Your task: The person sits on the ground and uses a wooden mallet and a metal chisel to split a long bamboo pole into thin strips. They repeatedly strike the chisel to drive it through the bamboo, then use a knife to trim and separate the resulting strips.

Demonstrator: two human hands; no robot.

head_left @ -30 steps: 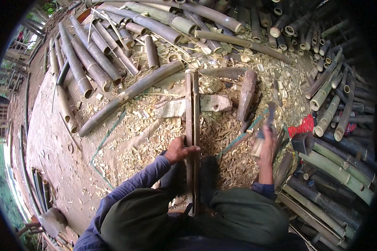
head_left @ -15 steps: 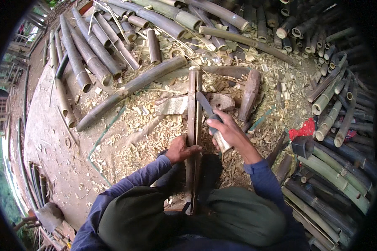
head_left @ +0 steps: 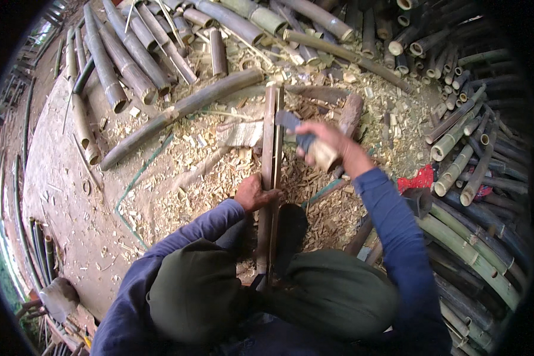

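Note:
A split bamboo pole (head_left: 267, 142) runs away from me between my knees, its far end by a pale wooden block (head_left: 243, 134). My left hand (head_left: 255, 194) is closed around the pole's left side, with the thumb laid across it. My right hand (head_left: 331, 142), slightly smeared by motion, grips a knife (head_left: 288, 121) with a pale wooden handle and a dark band. Its broad blade lies at the pole's right side near the far end; whether it touches the bamboo I cannot tell.
Wood chips (head_left: 210, 178) cover the ground around the pole. A long bamboo pole (head_left: 187, 115) lies slanting at the left, and a short log (head_left: 351, 113) rests beyond my right hand. Stacked bamboo (head_left: 474, 255) fills the right side, near a red cloth (head_left: 418, 179).
My right hand has moved the knife farther along the pole, toward its far end, and the handle now points more to the right. My left hand keeps its hold on the pole.

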